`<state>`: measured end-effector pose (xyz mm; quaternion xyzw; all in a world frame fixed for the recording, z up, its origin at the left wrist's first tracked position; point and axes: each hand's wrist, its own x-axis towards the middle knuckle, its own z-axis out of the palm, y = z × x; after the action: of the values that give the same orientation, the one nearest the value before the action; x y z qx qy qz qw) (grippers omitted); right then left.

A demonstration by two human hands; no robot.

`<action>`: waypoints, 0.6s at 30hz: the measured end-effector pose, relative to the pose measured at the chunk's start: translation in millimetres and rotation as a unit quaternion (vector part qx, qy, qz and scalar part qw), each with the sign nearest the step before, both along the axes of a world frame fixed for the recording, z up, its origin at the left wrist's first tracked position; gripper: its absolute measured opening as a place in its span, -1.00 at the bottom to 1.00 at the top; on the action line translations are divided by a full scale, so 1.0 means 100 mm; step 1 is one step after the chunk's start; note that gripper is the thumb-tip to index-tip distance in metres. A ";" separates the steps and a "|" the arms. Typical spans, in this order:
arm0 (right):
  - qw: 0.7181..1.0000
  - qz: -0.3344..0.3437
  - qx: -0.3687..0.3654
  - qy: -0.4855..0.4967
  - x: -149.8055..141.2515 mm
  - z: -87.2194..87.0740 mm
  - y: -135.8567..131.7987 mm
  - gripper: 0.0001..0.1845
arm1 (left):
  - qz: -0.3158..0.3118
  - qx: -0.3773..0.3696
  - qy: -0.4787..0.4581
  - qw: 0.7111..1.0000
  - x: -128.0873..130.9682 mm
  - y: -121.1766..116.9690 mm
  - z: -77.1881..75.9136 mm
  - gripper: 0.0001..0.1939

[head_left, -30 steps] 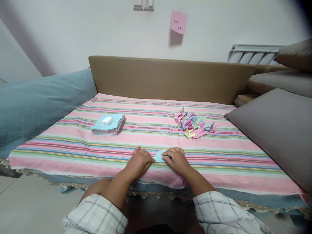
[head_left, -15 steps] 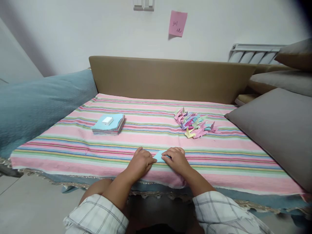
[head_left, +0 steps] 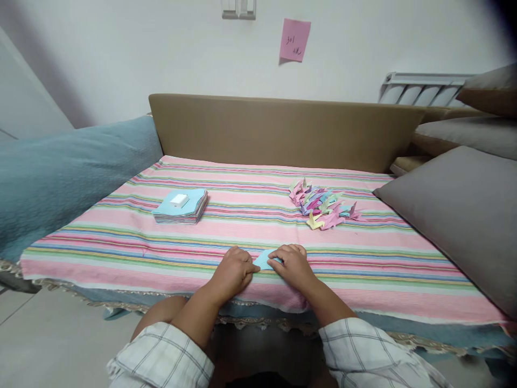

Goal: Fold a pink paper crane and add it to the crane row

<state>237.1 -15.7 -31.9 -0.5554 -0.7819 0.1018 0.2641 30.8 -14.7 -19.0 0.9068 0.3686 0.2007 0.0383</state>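
Note:
A small folded piece of light blue paper (head_left: 264, 260) lies on the striped cloth (head_left: 161, 275) near the seat's front edge. My left hand (head_left: 235, 271) has its thumb and fingers closed at the paper's left corner. On the right side, my right hand (head_left: 292, 264) pinches the paper and covers that end of it. Farther back to the right is a heap of folded paper figures (head_left: 319, 203) in pink, purple, green, blue and yellow. To the left sits a stack of square paper (head_left: 181, 209), light blue on top, with a small white block (head_left: 179, 200) on it.
A brown backrest (head_left: 274, 129) runs along the white wall. Grey cushions (head_left: 452, 210) pile up at the right, and a blue-covered armrest (head_left: 81, 167) bounds the left. A pink note (head_left: 295, 40) is stuck on the wall below a switch (head_left: 238, 8).

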 end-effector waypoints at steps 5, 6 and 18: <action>1.000 0.002 0.019 -0.011 -0.01 0.00 -0.01 -0.87 | 0.007 -0.019 0.008 1.000 -0.02 -0.05 0.06 -0.75; 1.000 0.004 0.023 -0.014 -0.01 0.00 -0.02 -0.87 | 0.009 -0.026 0.006 1.000 -0.03 -0.06 0.07 -0.75; 1.000 0.019 0.022 0.010 0.02 -0.02 -0.01 -0.87 | 0.171 -0.053 -0.054 0.982 0.04 -0.07 -0.01 -0.64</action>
<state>239.2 -16.8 -33.9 -0.5339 -0.7916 0.0950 0.2817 34.7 -21.4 -20.3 0.8149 0.5257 0.2333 0.0714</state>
